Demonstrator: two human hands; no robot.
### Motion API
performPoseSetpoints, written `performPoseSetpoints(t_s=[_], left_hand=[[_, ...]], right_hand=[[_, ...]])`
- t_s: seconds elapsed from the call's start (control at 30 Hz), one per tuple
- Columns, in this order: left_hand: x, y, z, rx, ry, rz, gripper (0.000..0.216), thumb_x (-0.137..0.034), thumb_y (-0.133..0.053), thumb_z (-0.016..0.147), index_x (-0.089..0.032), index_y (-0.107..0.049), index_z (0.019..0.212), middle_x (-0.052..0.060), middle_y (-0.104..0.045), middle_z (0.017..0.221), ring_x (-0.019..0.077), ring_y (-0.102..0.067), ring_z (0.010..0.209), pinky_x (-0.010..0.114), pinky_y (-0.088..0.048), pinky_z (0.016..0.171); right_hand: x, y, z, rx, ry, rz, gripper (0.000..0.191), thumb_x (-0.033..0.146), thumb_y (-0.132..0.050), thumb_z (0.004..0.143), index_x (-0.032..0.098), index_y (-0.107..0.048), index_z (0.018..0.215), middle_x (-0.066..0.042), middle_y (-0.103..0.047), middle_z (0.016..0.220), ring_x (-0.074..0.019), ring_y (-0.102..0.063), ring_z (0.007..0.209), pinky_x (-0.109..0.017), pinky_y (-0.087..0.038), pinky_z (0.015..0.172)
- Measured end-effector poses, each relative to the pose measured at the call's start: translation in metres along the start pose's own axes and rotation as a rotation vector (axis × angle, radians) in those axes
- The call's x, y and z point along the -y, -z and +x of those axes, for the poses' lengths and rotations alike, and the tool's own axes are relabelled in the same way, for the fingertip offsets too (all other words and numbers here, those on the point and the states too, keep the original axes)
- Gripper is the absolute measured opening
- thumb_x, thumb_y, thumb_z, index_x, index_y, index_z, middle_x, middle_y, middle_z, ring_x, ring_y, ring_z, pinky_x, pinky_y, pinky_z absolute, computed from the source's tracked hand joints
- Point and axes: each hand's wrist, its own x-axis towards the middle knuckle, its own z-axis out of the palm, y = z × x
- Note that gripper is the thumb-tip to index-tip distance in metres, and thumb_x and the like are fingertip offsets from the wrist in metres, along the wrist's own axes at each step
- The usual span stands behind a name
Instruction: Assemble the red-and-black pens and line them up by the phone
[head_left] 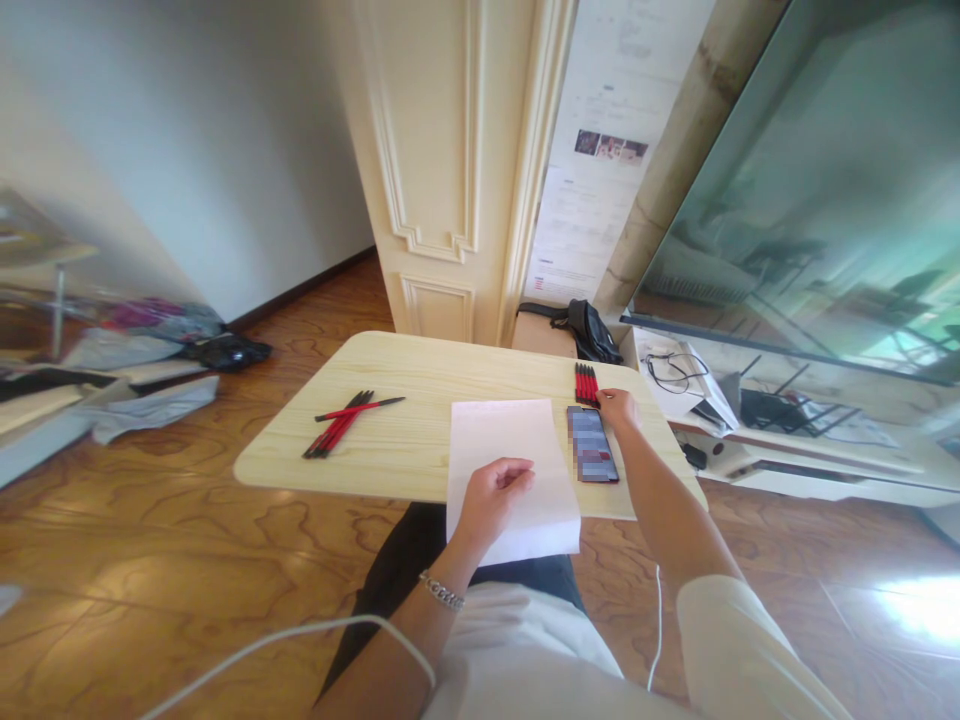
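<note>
My left hand [497, 498] rests over the sheets of white paper [510, 430], fingers loosely curled, a gap between thumb and forefinger, nothing in it. At the table's far right, my right hand [619, 408] is closed, its fingertips pinching the near end of a red pen at the edge of a row. This row of red pens [586, 384] with black ends lies side by side. Just below sits a phone [595, 445] with a lit screen. On the left, several more red and black pens [341, 428] lie in a loose pile, one across the others.
The pale wooden table [409, 365] stands over my lap. A black bag [592, 330] lies behind its right far corner. Beyond are a cabinet with cables [675, 370] and a large dark screen [817, 200]. A white cord [300, 632] crosses my left arm.
</note>
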Motion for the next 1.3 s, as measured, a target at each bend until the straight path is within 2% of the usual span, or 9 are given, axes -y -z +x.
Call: performPoseSetpoints(t_s=[0.23,0.4,0.47,0.57,0.67,0.77,0.93,1.07,1.3], left_hand=[[-0.005,0.005,-0.004,-0.013,-0.013,0.013,0.031,-0.039,-0.067,0.076,-0.015,-0.069,0.095,0.008,-0.071,0.081,0.0169,-0.064,0.073,0.027,-0.050,0.068],[-0.011,0.030,-0.007,-0.049,-0.040,0.085,0.032,-0.041,-0.065,0.077,-0.015,-0.069,0.096,0.008,-0.072,0.085,0.0176,-0.065,0.075,0.027,-0.050,0.069],[-0.014,0.048,-0.008,-0.097,-0.081,0.175,0.031,-0.041,-0.064,0.078,-0.016,-0.069,0.096,0.008,-0.072,0.087,0.0181,-0.065,0.077,0.027,-0.051,0.071],[-0.021,0.084,-0.005,-0.187,-0.134,0.391,0.030,-0.041,-0.059,0.082,-0.018,-0.069,0.098,0.007,-0.072,0.089,0.0187,-0.065,0.079,0.028,-0.050,0.074],[-0.030,0.126,0.002,-0.288,-0.166,0.697,0.028,-0.039,-0.056,0.084,-0.019,-0.070,0.096,0.007,-0.071,0.092,0.0185,-0.064,0.079,0.028,-0.049,0.075],[-0.043,0.169,0.016,-0.365,-0.158,1.016,0.025,-0.033,-0.055,0.084,-0.018,-0.071,0.097,0.008,-0.070,0.097,0.0191,-0.062,0.078,0.030,-0.047,0.078],[-0.060,0.219,0.042,-0.366,-0.038,1.368,0.025,-0.030,-0.052,0.084,-0.019,-0.072,0.095,0.011,-0.066,0.091,0.0231,-0.060,0.086,0.031,-0.044,0.077],[-0.061,0.233,0.060,-0.344,-0.024,1.480,0.026,-0.030,-0.051,0.084,-0.018,-0.072,0.093,0.013,-0.063,0.090,0.0245,-0.057,0.090,0.032,-0.044,0.078],[-0.056,0.233,0.075,-0.263,0.003,1.525,0.024,-0.027,-0.053,0.082,-0.015,-0.073,0.084,0.014,-0.062,0.089,0.0255,-0.056,0.092,0.033,-0.043,0.079]], right_hand=[[0.008,0.011,-0.009,-0.008,0.026,0.029,0.039,0.049,-0.056,0.079,0.021,-0.072,0.101,-0.014,-0.069,0.104,-0.0282,-0.063,0.095,-0.034,-0.046,0.075],[0.025,0.021,-0.037,-0.047,0.134,0.077,0.045,0.048,-0.044,0.087,0.018,-0.067,0.111,-0.012,-0.069,0.104,-0.0244,-0.062,0.093,-0.030,-0.044,0.076],[0.034,0.019,-0.064,-0.067,0.292,0.130,0.043,0.046,-0.043,0.088,0.017,-0.068,0.107,-0.011,-0.069,0.100,-0.0227,-0.062,0.089,-0.029,-0.044,0.077],[0.046,0.010,-0.118,0.029,0.580,0.157,0.039,0.042,-0.041,0.090,0.018,-0.069,0.105,-0.009,-0.069,0.102,-0.0210,-0.061,0.088,-0.030,-0.043,0.083],[0.054,-0.005,-0.170,0.147,0.820,0.136,0.034,0.038,-0.045,0.089,0.020,-0.067,0.108,-0.009,-0.065,0.112,-0.0232,-0.056,0.105,-0.036,-0.038,0.095],[0.057,-0.020,-0.200,0.155,0.818,0.044,0.032,0.038,-0.050,0.087,0.025,-0.067,0.111,-0.008,-0.059,0.124,-0.0273,-0.049,0.114,-0.043,-0.037,0.096],[0.057,-0.032,-0.211,0.162,0.794,-0.056,0.030,0.039,-0.052,0.085,0.030,-0.066,0.111,-0.008,-0.055,0.128,-0.0301,-0.045,0.118,-0.048,-0.037,0.093],[0.057,-0.035,-0.210,0.117,0.778,-0.085,0.030,0.040,-0.051,0.086,0.031,-0.065,0.112,-0.008,-0.054,0.128,-0.0315,-0.044,0.118,-0.050,-0.037,0.092],[0.063,-0.035,-0.210,0.095,0.765,-0.087,0.031,0.038,-0.051,0.086,0.031,-0.064,0.113,-0.009,-0.054,0.127,-0.0315,-0.044,0.117,-0.050,-0.036,0.092]])
